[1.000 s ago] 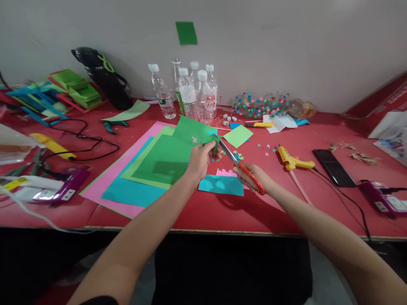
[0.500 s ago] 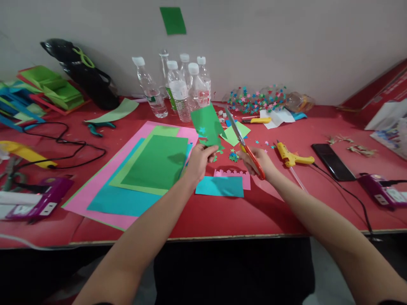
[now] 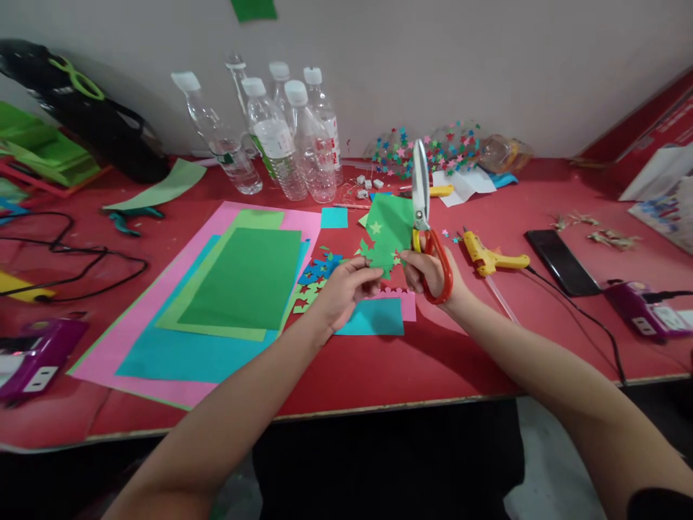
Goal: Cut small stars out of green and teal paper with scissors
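Note:
Between my hands is a green paper (image 3: 390, 225) with star-shaped cuts along its lower edge. My left hand (image 3: 349, 292) pinches its lower left part. My right hand (image 3: 430, 273) is closed around the red and yellow handles of the scissors (image 3: 421, 180), whose blades point up, and its fingertips touch the paper's right edge. Below lie a blue paper strip (image 3: 373, 318) and a pink strip (image 3: 408, 307) with a notched edge. Blue cut paper (image 3: 319, 269) and light green cut paper (image 3: 307, 295) lie beside my left hand.
Stacked coloured sheets (image 3: 243, 282) lie at left. Plastic bottles (image 3: 311, 152) stand behind, near a star-covered bottle (image 3: 425, 150). To the right are a yellow glue gun (image 3: 490, 256) with a cable, a black phone (image 3: 563, 261) and a purple power strip (image 3: 647, 307).
The scissors have swung upright in my right hand, which now touches the green paper. The paper has moved right and lower, closer to the scissors. The whole view has shifted slightly.

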A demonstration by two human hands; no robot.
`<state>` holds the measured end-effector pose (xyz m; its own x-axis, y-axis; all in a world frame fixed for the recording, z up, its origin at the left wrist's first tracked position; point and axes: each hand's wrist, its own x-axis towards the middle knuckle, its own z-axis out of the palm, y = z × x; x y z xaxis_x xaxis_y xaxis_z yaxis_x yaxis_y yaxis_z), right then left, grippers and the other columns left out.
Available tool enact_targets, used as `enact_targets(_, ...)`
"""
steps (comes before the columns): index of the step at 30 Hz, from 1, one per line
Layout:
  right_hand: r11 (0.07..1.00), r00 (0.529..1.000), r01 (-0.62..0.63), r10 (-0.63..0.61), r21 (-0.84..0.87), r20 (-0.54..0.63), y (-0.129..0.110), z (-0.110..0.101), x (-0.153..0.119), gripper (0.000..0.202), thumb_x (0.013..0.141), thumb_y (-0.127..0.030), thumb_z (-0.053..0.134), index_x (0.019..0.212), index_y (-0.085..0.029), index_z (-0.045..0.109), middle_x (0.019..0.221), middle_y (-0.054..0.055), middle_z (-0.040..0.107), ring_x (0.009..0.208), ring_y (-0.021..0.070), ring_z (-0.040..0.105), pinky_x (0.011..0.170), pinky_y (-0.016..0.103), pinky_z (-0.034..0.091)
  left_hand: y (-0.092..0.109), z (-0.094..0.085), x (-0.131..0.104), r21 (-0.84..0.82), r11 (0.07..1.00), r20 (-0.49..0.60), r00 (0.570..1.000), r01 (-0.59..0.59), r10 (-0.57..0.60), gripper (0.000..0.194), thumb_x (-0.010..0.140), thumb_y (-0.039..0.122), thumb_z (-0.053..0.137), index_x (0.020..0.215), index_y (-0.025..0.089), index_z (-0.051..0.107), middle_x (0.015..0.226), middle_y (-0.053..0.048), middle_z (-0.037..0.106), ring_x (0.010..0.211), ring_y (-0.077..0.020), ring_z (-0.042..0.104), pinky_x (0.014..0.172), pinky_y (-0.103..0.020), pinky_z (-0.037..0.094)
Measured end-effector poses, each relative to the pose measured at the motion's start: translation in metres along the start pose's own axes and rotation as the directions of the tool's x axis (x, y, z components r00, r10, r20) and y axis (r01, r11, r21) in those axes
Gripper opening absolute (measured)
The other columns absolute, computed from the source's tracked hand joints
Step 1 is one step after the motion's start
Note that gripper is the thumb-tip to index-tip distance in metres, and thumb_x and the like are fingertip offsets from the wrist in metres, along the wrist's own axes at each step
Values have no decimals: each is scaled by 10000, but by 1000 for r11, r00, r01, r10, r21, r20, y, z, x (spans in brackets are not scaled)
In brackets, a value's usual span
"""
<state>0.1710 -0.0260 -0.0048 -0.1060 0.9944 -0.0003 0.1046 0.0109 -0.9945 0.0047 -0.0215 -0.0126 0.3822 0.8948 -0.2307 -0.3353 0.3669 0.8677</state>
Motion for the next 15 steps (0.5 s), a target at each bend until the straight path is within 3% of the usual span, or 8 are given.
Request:
enact_targets(3, 998, 998, 46, -48, -48, -29, -4, -4, -3, 463, 894, -413, 460, 482, -230, 357, 365, -43, 370, 362, 103, 414, 474, 266, 399, 8, 6, 2, -90, 996, -39, 999, 27, -30, 240, 660, 210, 713, 786, 188, 510, 628, 28, 645, 563, -119, 654, 577, -233, 496)
enact_targets(6, 986, 992, 80, -92, -143, -81, -10, -18, -6, 390, 879, -514, 483, 630, -220, 428, 445, -62, 395, 380, 103, 405, 449, 257, 345, 20, 5, 8, -38, 993, -127, 986, -116, 110, 243, 698, 198, 673, 818, 208, 461, 615, 47, 649, 507, -113, 645, 515, -213, 481)
enact_targets(10, 861, 990, 113, -57, -495, 127, -13, -38, -11, 409, 728, -571, 657, 747, -202, 481, 615, -37, 474, 524, 113, 428, 504, 245, 304, 27, -7, 14, 65, 939, -190, 920, -337, 343, 197, 718, 198, 665, 810, 196, 490, 598, 56, 644, 447, -75, 586, 479, -190, 460)
enact_targets(13, 731, 975, 121, 41, -672, 221, -11, -46, -17, 403, 754, -577, 633, 833, -204, 501, 632, -36, 475, 557, 128, 424, 531, 245, 283, 23, -15, 14, 65, 933, -224, 906, -353, 358, 153, 725, 204, 669, 793, 177, 534, 635, 39, 662, 495, -70, 610, 518, -190, 487)
enact_targets(15, 678, 950, 159, 93, -718, 299, -10, -47, -20, 389, 793, -576, 598, 775, -210, 468, 615, -37, 456, 539, 121, 386, 524, 245, 261, 21, -20, 13, 63, 930, -240, 899, -363, 367, 132, 737, 209, 666, 806, 172, 560, 651, 32, 667, 520, -73, 623, 546, -196, 505)
